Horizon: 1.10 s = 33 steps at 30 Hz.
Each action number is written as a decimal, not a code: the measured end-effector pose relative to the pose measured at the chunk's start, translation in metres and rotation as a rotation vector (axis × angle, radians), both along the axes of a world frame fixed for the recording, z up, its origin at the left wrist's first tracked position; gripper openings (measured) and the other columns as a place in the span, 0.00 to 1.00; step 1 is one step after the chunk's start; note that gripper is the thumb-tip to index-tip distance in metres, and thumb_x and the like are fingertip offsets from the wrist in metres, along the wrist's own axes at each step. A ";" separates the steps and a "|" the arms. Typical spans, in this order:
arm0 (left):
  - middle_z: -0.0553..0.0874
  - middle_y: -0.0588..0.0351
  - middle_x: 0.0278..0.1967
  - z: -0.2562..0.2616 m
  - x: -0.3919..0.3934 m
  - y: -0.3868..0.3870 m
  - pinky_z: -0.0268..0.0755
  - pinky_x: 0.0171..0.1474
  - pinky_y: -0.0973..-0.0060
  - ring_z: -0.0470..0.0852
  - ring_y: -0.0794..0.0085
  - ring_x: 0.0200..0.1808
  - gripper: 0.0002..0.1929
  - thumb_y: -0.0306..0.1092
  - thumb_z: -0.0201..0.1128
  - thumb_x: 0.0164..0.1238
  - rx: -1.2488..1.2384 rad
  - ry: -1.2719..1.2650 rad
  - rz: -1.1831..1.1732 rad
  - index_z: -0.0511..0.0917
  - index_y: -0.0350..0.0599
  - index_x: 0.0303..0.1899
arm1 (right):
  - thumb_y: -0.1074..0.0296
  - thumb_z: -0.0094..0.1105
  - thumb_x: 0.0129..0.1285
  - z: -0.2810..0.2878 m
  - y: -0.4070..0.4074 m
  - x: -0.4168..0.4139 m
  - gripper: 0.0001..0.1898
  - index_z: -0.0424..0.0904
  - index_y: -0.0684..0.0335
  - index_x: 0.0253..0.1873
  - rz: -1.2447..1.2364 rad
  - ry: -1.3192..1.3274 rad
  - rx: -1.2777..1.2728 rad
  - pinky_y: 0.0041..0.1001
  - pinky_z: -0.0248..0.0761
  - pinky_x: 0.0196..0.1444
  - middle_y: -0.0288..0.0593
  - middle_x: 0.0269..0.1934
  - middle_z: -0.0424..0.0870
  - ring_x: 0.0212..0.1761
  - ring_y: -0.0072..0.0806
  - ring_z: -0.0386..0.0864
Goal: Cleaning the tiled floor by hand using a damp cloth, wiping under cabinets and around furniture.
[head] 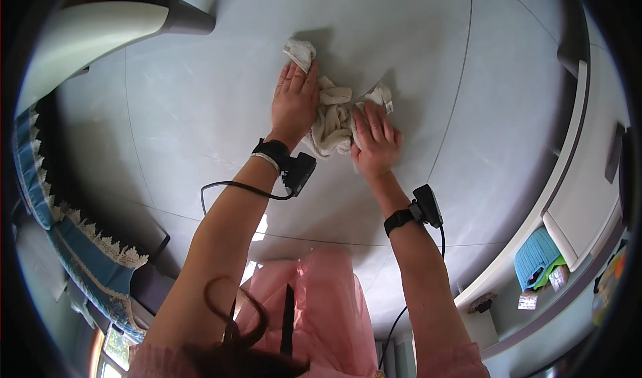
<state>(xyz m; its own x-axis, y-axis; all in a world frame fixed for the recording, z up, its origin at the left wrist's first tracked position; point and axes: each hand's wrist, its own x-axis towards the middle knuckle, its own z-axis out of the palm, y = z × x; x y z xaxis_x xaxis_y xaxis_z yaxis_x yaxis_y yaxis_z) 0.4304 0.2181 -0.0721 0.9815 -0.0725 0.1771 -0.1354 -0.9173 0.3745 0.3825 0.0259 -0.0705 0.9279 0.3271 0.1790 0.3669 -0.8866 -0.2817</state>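
Observation:
A crumpled off-white terry cloth [331, 127] lies bunched on the grey tiled floor [381, 42] ahead of my knees. My left hand [295, 99] presses flat on its left side, fingers together and pointing away from me. One folded corner of the cloth sticks out past those fingertips. On the right side, my right hand [376, 139] rests on the cloth with its fingers slightly spread, and a corner with a small tag shows beyond them. The cloth's middle is heaped in folds between both hands. What lies under each palm is hidden.
A pale piece of furniture with a dark leg [190, 19] stands at upper left. A blue lace-trimmed cover [100, 247] drapes furniture at lower left. Along the right runs a white cabinet [584, 197], with a blue woven item [536, 255] on it. Black cables trail from both wrist-mounted devices.

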 end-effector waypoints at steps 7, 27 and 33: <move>0.72 0.44 0.59 -0.009 0.064 -0.012 0.57 0.68 0.60 0.70 0.53 0.62 0.22 0.34 0.54 0.65 0.044 0.061 -0.065 0.69 0.41 0.61 | 0.63 0.62 0.43 -0.003 -0.007 0.045 0.28 0.75 0.45 0.56 0.159 0.052 0.047 0.34 0.61 0.48 0.29 0.62 0.71 0.61 0.27 0.69; 0.78 0.47 0.37 0.060 0.096 -0.032 0.66 0.44 0.63 0.72 0.52 0.39 0.24 0.16 0.54 0.54 -0.648 -0.434 0.184 0.74 0.41 0.55 | 0.67 0.56 0.52 0.024 -0.001 0.174 0.27 0.71 0.54 0.61 -0.071 -0.231 -0.009 0.38 0.63 0.54 0.39 0.59 0.74 0.58 0.36 0.72; 0.75 0.49 0.54 0.136 -0.173 0.108 0.76 0.45 0.75 0.77 0.67 0.50 0.19 0.20 0.45 0.70 -0.716 -0.293 0.605 0.69 0.39 0.61 | 0.77 0.60 0.45 0.101 0.091 -0.071 0.33 0.71 0.60 0.62 0.287 0.125 0.524 0.37 0.73 0.45 0.53 0.55 0.77 0.47 0.43 0.80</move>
<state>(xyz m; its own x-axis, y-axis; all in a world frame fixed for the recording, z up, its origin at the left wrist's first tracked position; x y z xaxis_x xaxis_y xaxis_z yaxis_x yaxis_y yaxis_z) 0.2573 0.3263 0.0644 0.7277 0.6477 0.2258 0.1061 -0.4315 0.8958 0.3114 0.1166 0.0300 0.8400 0.4653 0.2790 0.5066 -0.4886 -0.7104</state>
